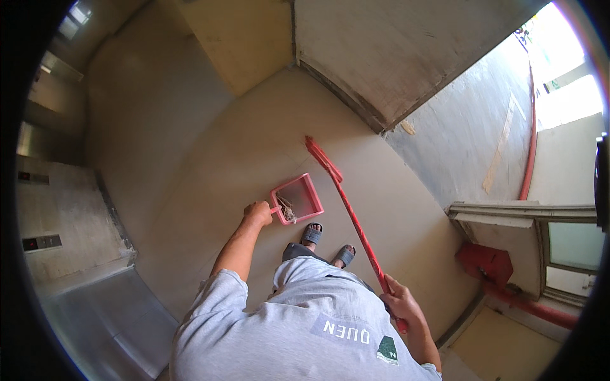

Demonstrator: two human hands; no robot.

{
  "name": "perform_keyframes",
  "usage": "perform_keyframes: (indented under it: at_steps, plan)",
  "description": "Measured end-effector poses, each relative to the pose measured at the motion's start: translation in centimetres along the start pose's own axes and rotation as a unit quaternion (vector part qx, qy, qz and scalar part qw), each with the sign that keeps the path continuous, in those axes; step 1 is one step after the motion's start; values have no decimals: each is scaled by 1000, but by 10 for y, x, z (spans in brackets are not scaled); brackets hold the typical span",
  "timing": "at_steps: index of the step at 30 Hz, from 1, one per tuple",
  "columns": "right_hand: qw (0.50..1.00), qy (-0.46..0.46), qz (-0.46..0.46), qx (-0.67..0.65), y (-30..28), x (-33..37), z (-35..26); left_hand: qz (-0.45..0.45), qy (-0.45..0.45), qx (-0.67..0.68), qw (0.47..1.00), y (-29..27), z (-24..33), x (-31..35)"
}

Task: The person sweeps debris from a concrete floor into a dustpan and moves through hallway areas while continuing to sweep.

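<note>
My left hand (257,213) is closed round the short handle of a pink dustpan (312,195). A small heap of grey and brown debris (286,207) lies in the pan, toward its handle side. On the right, my right hand (401,300) grips the upper part of a red broom handle (359,233). The stick slants away from me to a red broom head (323,159), beyond the dustpan and to its right. Broom head and dustpan are apart. Whether the broom head touches the floor I cannot tell.
My sandalled feet (311,233) stand just behind the dustpan on the smooth floor (210,159). A wall corner (381,124) juts in at the far right. Red pipes (532,308) and a red box (484,263) are along the right side; panels with buttons (42,242) are at left.
</note>
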State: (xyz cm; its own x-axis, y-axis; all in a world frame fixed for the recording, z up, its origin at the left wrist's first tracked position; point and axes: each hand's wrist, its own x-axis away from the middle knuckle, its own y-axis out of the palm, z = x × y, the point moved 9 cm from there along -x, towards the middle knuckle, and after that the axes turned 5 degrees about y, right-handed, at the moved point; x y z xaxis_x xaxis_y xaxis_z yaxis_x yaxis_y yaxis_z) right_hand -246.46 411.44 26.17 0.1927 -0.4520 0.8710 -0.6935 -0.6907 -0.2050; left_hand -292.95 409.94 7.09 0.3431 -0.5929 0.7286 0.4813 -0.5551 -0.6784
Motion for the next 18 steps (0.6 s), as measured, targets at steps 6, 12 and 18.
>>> perform_keyframes:
  at_steps: [6, 12, 18]
  plan:
    - [1000, -23, -4, -3, 10, -41, 9, 3, 6, 32, 999, 2, -5, 2]
    - [964, 89, -113, -223, 6, -14, -15, 10, -23, 68, 997, 11, -24, 16]
    - [979, -104, -8, 175, -13, -38, -20, -31, -101, 140, 985, 43, -79, 67]
